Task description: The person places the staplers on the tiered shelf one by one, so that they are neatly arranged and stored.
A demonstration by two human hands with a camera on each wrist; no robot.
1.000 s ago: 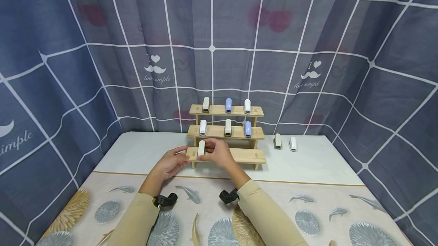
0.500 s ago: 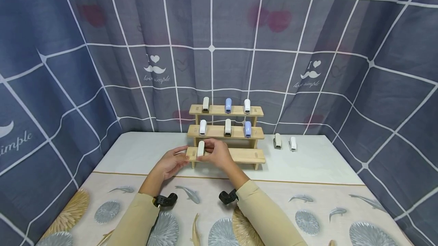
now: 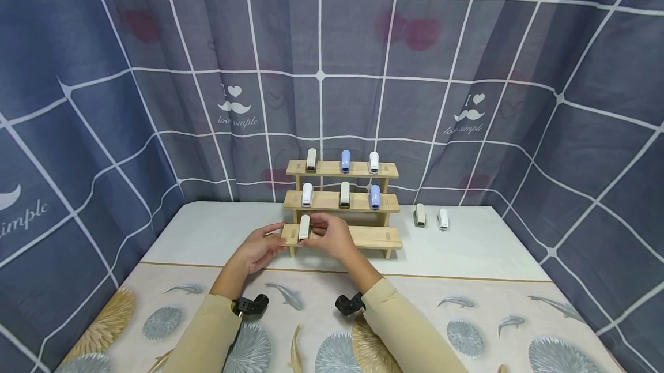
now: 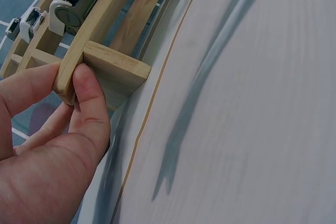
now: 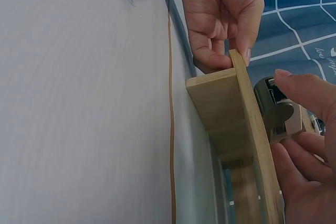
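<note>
In the head view, my right hand (image 3: 333,234) pinches a small cream stapler (image 3: 304,226) at the left part of the bottom step of a wooden three-step stand (image 3: 373,237). The right wrist view shows my thumb on the stapler's dark base end (image 5: 269,95) and my other fingers at its far side. My left hand (image 3: 259,248) pinches the left end of that same step, thumb and fingers on opposite faces of the board (image 4: 67,77). Above, the middle step holds a white (image 3: 307,195), a cream (image 3: 344,195) and a blue stapler (image 3: 374,196).
Along the top step stand a cream (image 3: 311,160), a blue (image 3: 345,161) and a white stapler (image 3: 373,162). Right of the stand, a cream stapler (image 3: 419,215) and a white stapler (image 3: 442,219) sit on the white tabletop (image 3: 482,246). A checked curtain (image 3: 321,33) hangs close behind.
</note>
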